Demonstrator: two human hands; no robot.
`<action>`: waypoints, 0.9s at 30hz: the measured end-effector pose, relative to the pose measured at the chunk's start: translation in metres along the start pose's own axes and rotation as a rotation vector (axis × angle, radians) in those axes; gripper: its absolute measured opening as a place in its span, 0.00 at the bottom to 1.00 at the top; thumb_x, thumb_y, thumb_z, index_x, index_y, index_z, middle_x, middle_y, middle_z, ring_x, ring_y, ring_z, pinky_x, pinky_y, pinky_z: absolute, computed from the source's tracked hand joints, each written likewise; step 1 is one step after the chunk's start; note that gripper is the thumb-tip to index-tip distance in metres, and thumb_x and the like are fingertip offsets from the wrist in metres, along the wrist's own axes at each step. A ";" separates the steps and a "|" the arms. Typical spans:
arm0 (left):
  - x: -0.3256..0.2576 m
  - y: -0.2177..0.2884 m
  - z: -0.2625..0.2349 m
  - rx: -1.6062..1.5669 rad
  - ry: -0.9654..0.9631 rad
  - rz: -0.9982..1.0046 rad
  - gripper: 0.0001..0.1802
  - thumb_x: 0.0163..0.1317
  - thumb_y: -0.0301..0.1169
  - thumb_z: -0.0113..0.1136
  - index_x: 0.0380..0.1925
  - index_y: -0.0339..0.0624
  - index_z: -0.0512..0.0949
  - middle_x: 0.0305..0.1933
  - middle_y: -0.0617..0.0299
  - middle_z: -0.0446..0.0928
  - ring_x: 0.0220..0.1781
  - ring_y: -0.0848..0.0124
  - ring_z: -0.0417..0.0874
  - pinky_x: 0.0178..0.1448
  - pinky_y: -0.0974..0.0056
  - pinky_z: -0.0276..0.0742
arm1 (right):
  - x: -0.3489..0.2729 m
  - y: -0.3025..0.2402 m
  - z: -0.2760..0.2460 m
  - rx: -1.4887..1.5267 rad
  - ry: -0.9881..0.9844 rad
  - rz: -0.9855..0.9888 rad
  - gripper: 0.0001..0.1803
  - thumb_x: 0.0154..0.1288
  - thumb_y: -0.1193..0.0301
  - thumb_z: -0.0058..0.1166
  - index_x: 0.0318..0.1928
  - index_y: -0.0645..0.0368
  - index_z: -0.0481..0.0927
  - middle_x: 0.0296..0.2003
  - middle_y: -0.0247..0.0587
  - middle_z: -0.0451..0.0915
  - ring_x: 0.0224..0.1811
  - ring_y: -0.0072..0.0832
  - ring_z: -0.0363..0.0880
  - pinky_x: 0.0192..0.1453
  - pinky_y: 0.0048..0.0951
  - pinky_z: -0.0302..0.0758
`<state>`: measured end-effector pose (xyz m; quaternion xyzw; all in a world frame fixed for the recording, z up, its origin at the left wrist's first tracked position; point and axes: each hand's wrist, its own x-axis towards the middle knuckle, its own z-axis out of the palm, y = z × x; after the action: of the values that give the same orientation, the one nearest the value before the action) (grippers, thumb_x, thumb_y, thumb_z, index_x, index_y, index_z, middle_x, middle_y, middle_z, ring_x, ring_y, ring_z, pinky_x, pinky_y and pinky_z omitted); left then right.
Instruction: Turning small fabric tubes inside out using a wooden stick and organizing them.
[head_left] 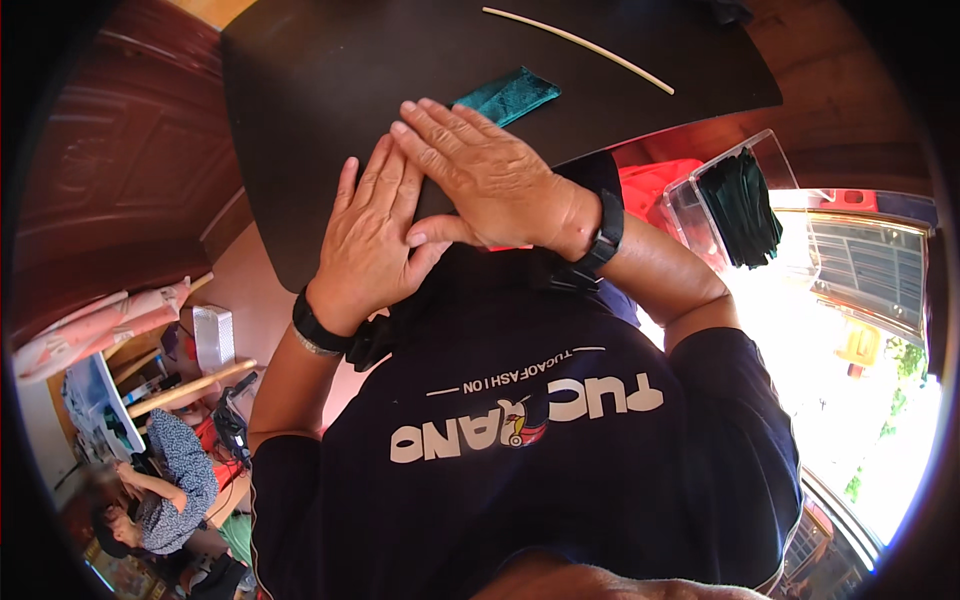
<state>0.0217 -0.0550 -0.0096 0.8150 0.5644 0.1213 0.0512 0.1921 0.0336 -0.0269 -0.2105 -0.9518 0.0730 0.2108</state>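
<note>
My left hand [372, 230] lies palm down at the near edge of the dark table [330, 80], fingers stretched out. Slanting across from the other side, my right hand [490, 178] has its fingers extended, and its fingertips overlap those of the left. Just past the right hand's knuckles is a flat strip of teal, shiny cloth [515, 95], its near end hidden behind that hand. Whether anything lies beneath the palms cannot be seen. A thin pale stick [590, 45] rests farther back on the tabletop, apart from both hands.
At the right, beside the table, a clear plastic box [790, 165] holds a stack of dark green cloth pieces [742, 210], close to a red plastic surface [655, 185]. Another person [180, 490] sits at the lower left near a shelf. A pink roll [105, 325] leans at the left.
</note>
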 end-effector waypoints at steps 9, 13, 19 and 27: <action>-0.016 -0.001 -0.009 0.012 -0.058 -0.037 0.43 0.55 0.45 0.57 0.66 0.35 0.58 0.72 0.50 0.54 0.75 0.58 0.52 0.74 0.46 0.41 | -0.029 0.045 -0.034 -0.261 -0.092 0.176 0.43 0.63 0.39 0.40 0.67 0.60 0.59 0.68 0.45 0.58 0.72 0.38 0.53 0.73 0.40 0.50; -0.029 -0.005 -0.010 0.018 -0.055 -0.059 0.41 0.55 0.44 0.57 0.66 0.37 0.59 0.72 0.53 0.55 0.74 0.60 0.54 0.74 0.45 0.42 | -0.032 0.048 -0.033 -0.269 -0.096 0.180 0.43 0.64 0.40 0.41 0.68 0.61 0.58 0.69 0.46 0.57 0.73 0.38 0.52 0.73 0.41 0.50; -0.054 -0.017 -0.014 -0.100 0.176 -0.072 0.26 0.53 0.31 0.57 0.54 0.35 0.74 0.60 0.51 0.72 0.66 0.56 0.69 0.70 0.50 0.55 | -0.036 0.054 -0.031 -0.250 -0.025 0.166 0.44 0.62 0.40 0.44 0.65 0.63 0.61 0.67 0.48 0.60 0.71 0.39 0.54 0.72 0.42 0.52; -0.045 -0.015 -0.024 -0.275 0.485 -0.118 0.20 0.54 0.25 0.55 0.49 0.35 0.77 0.53 0.47 0.76 0.59 0.51 0.74 0.63 0.55 0.68 | -0.029 0.049 -0.040 -0.321 0.044 0.144 0.41 0.61 0.41 0.47 0.65 0.58 0.64 0.66 0.47 0.62 0.70 0.42 0.56 0.71 0.47 0.54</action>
<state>-0.0135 -0.0931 0.0036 0.7134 0.5846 0.3851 0.0318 0.2516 0.0675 -0.0125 -0.3107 -0.9288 -0.0697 0.1896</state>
